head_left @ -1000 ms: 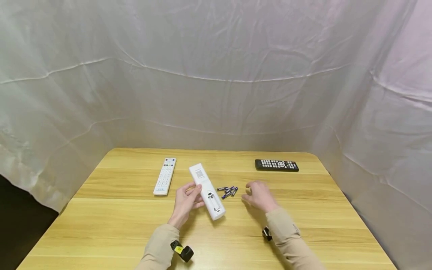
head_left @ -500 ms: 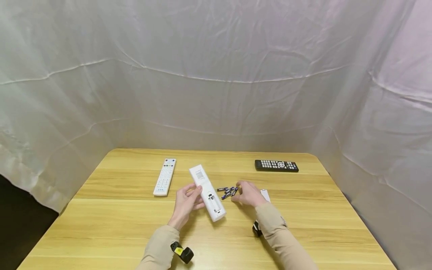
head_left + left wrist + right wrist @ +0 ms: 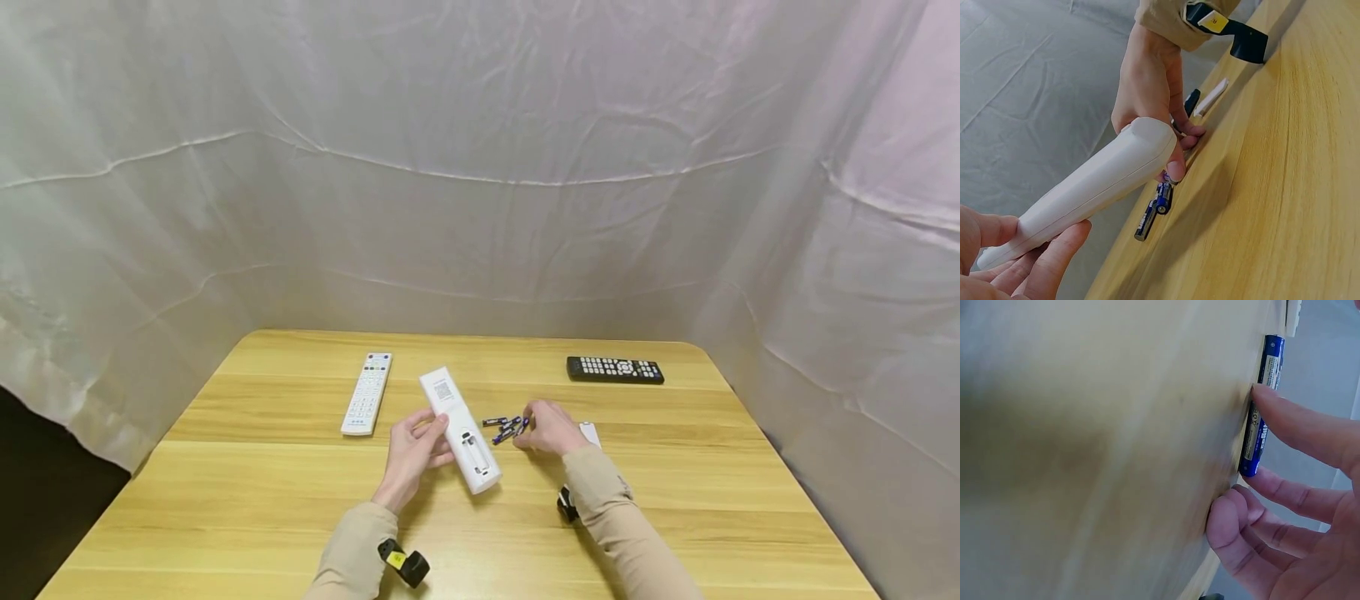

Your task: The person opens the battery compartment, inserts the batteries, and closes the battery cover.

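My left hand [image 3: 408, 454] holds a white remote control [image 3: 457, 417] with its back turned up, and the battery compartment shows uncovered with no battery in it. In the left wrist view, thumb and fingers grip one end of the remote [image 3: 1085, 184]. To the right of it lie several small blue-and-black batteries [image 3: 495, 422] in a loose cluster on the table. My right hand [image 3: 553, 429] is at the right side of this cluster. The right wrist view has its thumb on the side of one battery [image 3: 1270, 362] and the index fingertip at its lower end.
A white battery cover [image 3: 590, 432] lies beside the right wrist, partly hidden by the sleeve. Another white remote [image 3: 367, 394] lies face up to the left, and a black remote [image 3: 615, 369] at the back right. Grey curtains [image 3: 480, 233] surround the wooden table [image 3: 247, 500].
My right hand has moved left to the batteries and now has thumb and index finger on one; the white cover came into view behind it. The left hand with the remote stays nearly still.
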Demonstrator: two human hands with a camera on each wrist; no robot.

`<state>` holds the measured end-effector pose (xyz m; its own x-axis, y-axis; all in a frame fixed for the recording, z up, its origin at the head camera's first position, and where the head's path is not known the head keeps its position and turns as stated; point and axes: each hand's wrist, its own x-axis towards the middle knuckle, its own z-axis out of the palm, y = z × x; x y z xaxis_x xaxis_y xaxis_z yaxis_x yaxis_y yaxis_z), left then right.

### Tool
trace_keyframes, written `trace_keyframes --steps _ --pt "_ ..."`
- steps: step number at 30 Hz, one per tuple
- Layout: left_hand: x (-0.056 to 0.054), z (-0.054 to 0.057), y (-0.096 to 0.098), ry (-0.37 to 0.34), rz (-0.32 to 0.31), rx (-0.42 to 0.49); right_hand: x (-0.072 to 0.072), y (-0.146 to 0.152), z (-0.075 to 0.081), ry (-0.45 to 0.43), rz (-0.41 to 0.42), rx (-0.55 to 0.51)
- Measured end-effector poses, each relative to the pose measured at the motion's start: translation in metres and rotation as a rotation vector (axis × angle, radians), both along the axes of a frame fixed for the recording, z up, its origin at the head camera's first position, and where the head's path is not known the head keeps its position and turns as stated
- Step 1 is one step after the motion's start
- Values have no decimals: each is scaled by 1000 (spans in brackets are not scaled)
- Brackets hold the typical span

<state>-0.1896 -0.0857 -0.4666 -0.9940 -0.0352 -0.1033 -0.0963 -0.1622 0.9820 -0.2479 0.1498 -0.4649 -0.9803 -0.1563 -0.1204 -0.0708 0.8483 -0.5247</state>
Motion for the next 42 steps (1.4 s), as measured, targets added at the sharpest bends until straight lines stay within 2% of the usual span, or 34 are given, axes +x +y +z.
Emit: trace_keyframes --steps 9,21,25,30,36,42 --pt "1 1 1 -3 -7 6 6 5 1 36 20 36" --pt "0 3 2 -7 -5 15 29 15 8 50 10 -28" --pt "0 3 3 -3 -7 16 34 18 10 20 -2 -66" --pt "0 3 3 -1 -5 16 36 20 12 33 9 -74" --pt "0 3 3 -1 -4 15 37 23 10 30 89 -93" --pt "1 3 4 -6 -9 18 41 26 7 48 292 -87"
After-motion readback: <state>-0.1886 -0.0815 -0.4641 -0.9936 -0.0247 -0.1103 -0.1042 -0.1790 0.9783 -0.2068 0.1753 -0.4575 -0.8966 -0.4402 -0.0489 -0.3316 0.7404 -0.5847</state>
